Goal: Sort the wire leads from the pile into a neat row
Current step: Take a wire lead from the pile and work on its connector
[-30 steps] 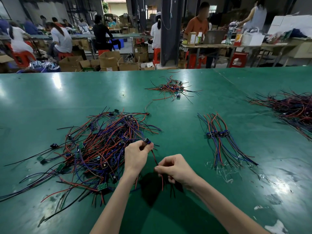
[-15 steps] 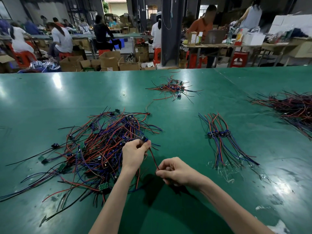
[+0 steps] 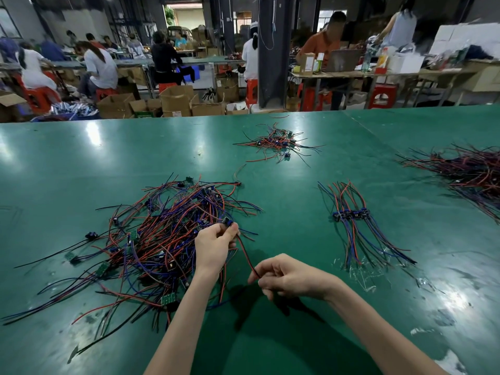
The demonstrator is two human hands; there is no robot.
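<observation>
Since a second ago the right hand [image 3: 290, 277] has slid a little down and to the right along the red wire [image 3: 244, 253]. The left hand [image 3: 213, 249] has drifted slightly left, so the wire now runs nearly straight between them.

The left grip is a pinch: thumb and forefinger hold the small blue plug [image 3: 226, 221] at the wire's upper end, over the near right edge of the pile [image 3: 162, 239]. The right grip is curled, with thumb and forefinger pinching the lower part of the same red wire over the bare bench [image 3: 81, 163], beside the pile.

The pile is a loose tangle of red, blue and black wires with small green boards and dark plugs, spread over the left half of the bench. The left forearm crosses its near edge.

To the right, well apart from both hands, lies the row [image 3: 351, 215]. Its leads lie side by side with their blue plugs lined up close together, and the wires fan away on both sides. A scrap of clear plastic [image 3: 359, 269] lies at the row's near ends.

Farther off sit a small heap of wires [image 3: 276, 143] and, at the right edge, a bigger heap [image 3: 470, 171]. Beyond the bench, people sit at other tables among cardboard boxes [image 3: 176, 100].
</observation>
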